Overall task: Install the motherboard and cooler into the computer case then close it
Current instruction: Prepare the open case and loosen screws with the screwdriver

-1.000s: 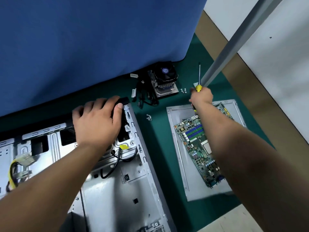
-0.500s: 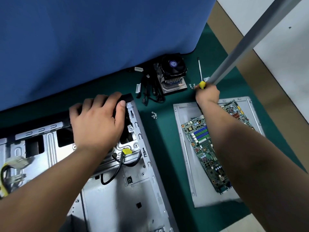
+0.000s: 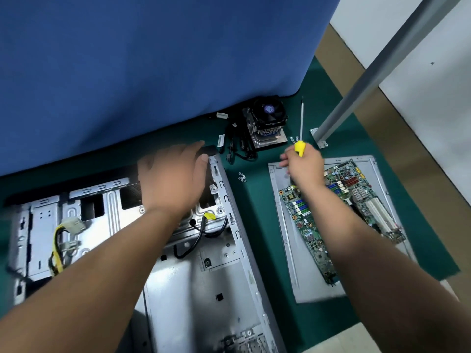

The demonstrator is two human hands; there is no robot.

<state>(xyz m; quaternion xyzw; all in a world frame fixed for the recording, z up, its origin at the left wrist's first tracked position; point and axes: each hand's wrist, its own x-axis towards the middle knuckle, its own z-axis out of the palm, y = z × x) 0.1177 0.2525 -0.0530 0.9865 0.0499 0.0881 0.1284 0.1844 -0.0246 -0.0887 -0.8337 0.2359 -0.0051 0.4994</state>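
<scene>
head view: nearest, the open grey sheet-metal computer case (image 3: 209, 296) lies flat on the green-matted tabletop (image 3: 252, 207), its bare floor facing up, with a black cable tipped by a yellow connector (image 3: 209, 216) looped inside and a bundle of yellow and black wires with a white plug (image 3: 72, 225) at its left end. just right of the case, a flat grey metal side panel (image 3: 288, 250) lies on the mat and carries the green motherboard (image 3: 313, 240), which rests on it diagonally, outside the case. the left hand (image 3: 173, 179) lies over the far edge of the case, its grip released, fingers spread fairly straight and blurred. the right hand (image 3: 304, 165) hovers over the far end of the panel, its grip clenched around the yellow handle of a screwdriver (image 3: 300, 138), whose thin metal shaft points away. a small cluster of silver screws (image 3: 242, 176) sits on the mat between case and panel. farther off, the black-fanned cooler with an aluminium heatsink (image 3: 266, 123) stands on the mat beside loose black cables (image 3: 239, 146). behind it hangs a blue cloth screen (image 3: 153, 59), and a grey metal post (image 3: 377, 70) rises at far right.
</scene>
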